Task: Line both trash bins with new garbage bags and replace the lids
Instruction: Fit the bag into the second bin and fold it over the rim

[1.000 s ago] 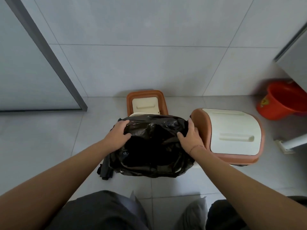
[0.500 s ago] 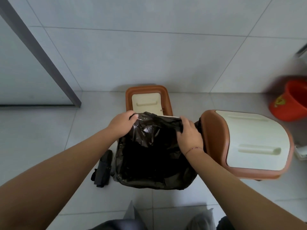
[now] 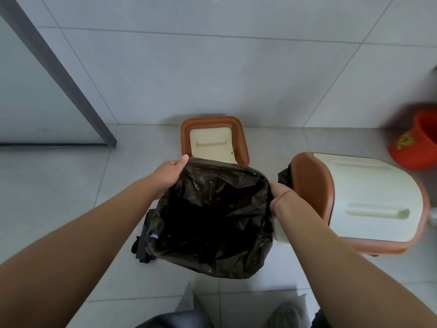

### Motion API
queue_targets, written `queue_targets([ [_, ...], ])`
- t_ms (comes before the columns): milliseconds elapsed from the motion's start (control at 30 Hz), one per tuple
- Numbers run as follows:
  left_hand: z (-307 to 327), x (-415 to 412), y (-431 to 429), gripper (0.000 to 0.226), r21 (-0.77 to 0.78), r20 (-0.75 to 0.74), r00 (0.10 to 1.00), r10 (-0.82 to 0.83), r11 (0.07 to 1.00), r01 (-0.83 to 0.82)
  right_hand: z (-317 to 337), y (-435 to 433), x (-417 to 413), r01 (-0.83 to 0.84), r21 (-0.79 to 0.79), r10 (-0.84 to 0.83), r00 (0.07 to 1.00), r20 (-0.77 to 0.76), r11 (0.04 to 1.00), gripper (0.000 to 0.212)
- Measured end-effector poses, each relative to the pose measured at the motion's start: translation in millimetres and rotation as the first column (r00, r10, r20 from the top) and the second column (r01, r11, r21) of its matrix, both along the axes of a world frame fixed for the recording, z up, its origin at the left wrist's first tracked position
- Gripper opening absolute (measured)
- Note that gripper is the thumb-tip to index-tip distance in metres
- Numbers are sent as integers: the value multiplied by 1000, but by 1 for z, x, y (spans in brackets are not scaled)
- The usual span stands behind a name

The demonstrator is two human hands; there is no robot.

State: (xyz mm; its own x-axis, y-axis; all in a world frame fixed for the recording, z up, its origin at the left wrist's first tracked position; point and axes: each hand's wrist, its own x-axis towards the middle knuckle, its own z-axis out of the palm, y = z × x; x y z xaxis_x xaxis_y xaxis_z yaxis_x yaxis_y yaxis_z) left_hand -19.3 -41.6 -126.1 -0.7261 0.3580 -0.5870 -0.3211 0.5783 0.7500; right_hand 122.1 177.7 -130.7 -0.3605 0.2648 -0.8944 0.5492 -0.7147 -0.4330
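A black garbage bag (image 3: 212, 218) is stretched open over a cream bin (image 3: 280, 235) on the floor in front of me; only a strip of the bin's right wall shows. My left hand (image 3: 169, 172) grips the bag's far left rim. My right hand (image 3: 277, 194) holds the bag's right rim, its fingers hidden behind the plastic. A loose brown and cream lid (image 3: 214, 138) lies on the floor behind the bin. To the right stands a second bin with its brown and cream lid (image 3: 359, 202) on and a bit of black bag (image 3: 285, 177) sticking out.
A roll of black bags (image 3: 142, 247) lies on the tiles left of the open bin. A red bucket (image 3: 416, 143) stands at the far right by the wall. A grey door frame (image 3: 71, 84) rises at the left. My knees are at the bottom edge.
Both hands have spread the bag's mouth wide and pulled it down over the bin's rim. The bag, bunched a second ago, now hangs open inside the bin.
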Motion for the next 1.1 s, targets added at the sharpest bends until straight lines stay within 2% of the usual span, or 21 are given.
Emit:
queue_targets([
  [67, -1, 1, -1, 63, 15, 30, 999, 27, 1000, -27, -7, -4, 3, 48, 9, -48, 997, -56, 999, 36],
  [167, -5, 6, -3, 61, -25, -59, 994, 91, 995, -92, -15, -16, 16, 62, -14, -63, 990, -125, 998, 51],
  [233, -7, 8, -7, 58, -73, -133, 981, 138, 986, -149, -21, -26, 27, 38, 32, -32, 983, -180, 999, 37],
  [333, -7, 11, -14, 58, -148, -123, 973, 193, 966, -211, -25, -41, 49, 27, 146, 4, 978, -207, 989, 19],
  [400, -5, 15, -16, 63, -191, -78, 968, 238, 950, -249, -26, -48, 67, -14, 265, 52, 989, -139, 964, 13],
  [433, -5, 17, -16, 68, -201, -50, 962, 267, 941, -272, -25, -52, 76, -40, 293, 64, 995, -74, 955, 17],
  [533, -3, 27, -15, 71, -214, -19, 942, 336, 919, -332, -25, -63, 97, -82, 244, 62, 994, 91, 966, 30],
  [633, 2, 37, -16, 69, -267, -119, 949, 293, 911, -315, -5, -70, 106, -143, 259, 106, 983, 153, 955, 26],
  [700, 7, 46, -17, 67, -273, -242, 941, 235, 915, -299, 15, -69, 106, -166, 420, 129, 985, 115, 892, 24],
  [767, 13, 60, -17, 71, -280, -407, 902, 142, 921, -271, 36, -70, 105, -182, 630, 187, 981, 60, 755, 28],
  [800, 15, 67, -18, 71, -313, -526, 849, 38, 920, -236, 45, -75, 103, -193, 741, 229, 972, 54, 643, 37],
  [833, 16, 74, -18, 68, -351, -649, 756, -84, 915, -200, 55, -81, 100, -212, 837, 279, 957, 74, 505, 44],
  [900, 19, 85, -16, 53, -402, -829, 454, -325, 912, -81, 66, -95, 93, -253, 958, 402, 898, 181, 135, 46],
  [933, 20, 89, -15, 42, -433, -861, 286, -421, 901, 22, 64, -100, 89, -267, 962, 481, 838, 258, -51, 44],
  [967, 19, 92, -13, 32, -483, -859, 117, -499, 864, 143, 61, -103, 84, -297, 936, 565, 746, 352, -191, 41],
  [1000, 17, 94, -10, 27, -557, -823, -45, -566, 791, 254, 55, -105, 79, -354, 888, 640, 617, 458, -293, 41],
  [1033, 15, 96, -7, 27, -660, -745, -173, -645, 674, 332, 47, -106, 75, -437, 816, 686, 459, 564, -378, 43],
  [1067, 13, 97, -4, 31, -767, -626, -251, -738, 525, 370, 36, -104, 70, -515, 726, 702, 293, 649, -456, 48],
  [1100, 9, 96, -1, 34, -846, -492, -281, -824, 376, 378, 24, -101, 64, -564, 630, 690, 139, 710, -534, 55],
])
